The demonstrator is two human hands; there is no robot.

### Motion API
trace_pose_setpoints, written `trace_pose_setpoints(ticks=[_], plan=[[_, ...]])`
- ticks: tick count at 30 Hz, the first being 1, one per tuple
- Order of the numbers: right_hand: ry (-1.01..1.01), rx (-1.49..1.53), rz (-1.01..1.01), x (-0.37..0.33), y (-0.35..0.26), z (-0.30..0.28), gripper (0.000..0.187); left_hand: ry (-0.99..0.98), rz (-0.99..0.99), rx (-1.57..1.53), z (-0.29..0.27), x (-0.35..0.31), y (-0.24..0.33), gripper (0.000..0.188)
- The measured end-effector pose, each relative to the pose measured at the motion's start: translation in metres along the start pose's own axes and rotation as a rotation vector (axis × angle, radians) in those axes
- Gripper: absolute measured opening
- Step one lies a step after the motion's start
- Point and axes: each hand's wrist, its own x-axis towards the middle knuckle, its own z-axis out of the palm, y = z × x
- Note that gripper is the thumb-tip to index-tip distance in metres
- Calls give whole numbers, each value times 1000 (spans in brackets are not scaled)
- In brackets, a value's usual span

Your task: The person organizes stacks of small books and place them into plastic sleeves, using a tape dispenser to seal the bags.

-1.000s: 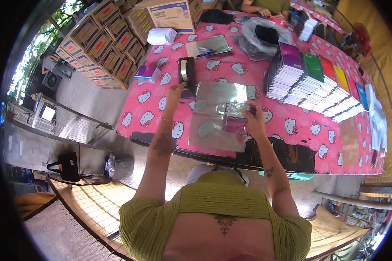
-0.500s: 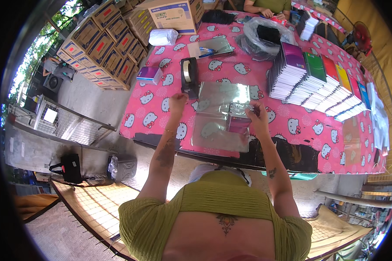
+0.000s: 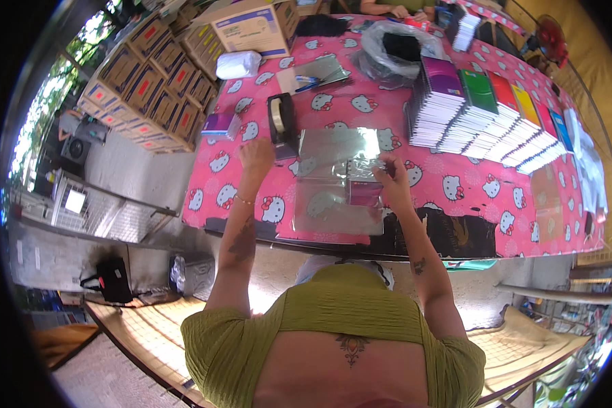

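Note:
On the table in front of me lies a clear plastic sheet [image 3: 319, 221], with a small purple notebook [image 3: 365, 194] on or under its right part; which of these I cannot tell. My right hand [image 3: 396, 185] is at the notebook's right side, thumb and fingers pinched on a shiny fold of clear plastic [image 3: 366, 168]. My left hand [image 3: 256, 160] is closed, close to the near end of a black tape dispenser [image 3: 285, 139] with a roll of tape. What its fingers hold, if anything, is hidden. Left of the dispenser sits a small stack of purple notebooks [image 3: 219, 125].
Tall stacks of spiral notebooks [image 3: 438, 122] in several colours stand at the right. Farther back are a plastic bag [image 3: 370, 58], a pen [image 3: 307, 86] on clear sheets, and a white package [image 3: 238, 64]. Cartons [image 3: 139, 88] are piled at the left. Another person's hands [image 3: 408, 13] show at the far edge.
My left hand has drawn slightly left of the tape dispenser. The right hand keeps its pinch beside the notebook. The whole view has shifted a little.

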Motion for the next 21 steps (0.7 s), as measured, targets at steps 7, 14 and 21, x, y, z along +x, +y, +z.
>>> trace_pose_setpoints(ticks=[7, 14, 21], plan=[[9, 48, 8, -1, -2, -2, 36, -467, 1064, -357, -101, 23, 173, 30], [-7, 31, -49, 0, 1, -3, 40, -966, 907, -270, -22, 89, 200, 48], [51, 211, -21, -1, 12, 2, 50, -1167, 348, -1291, 61, 48, 153, 45]])
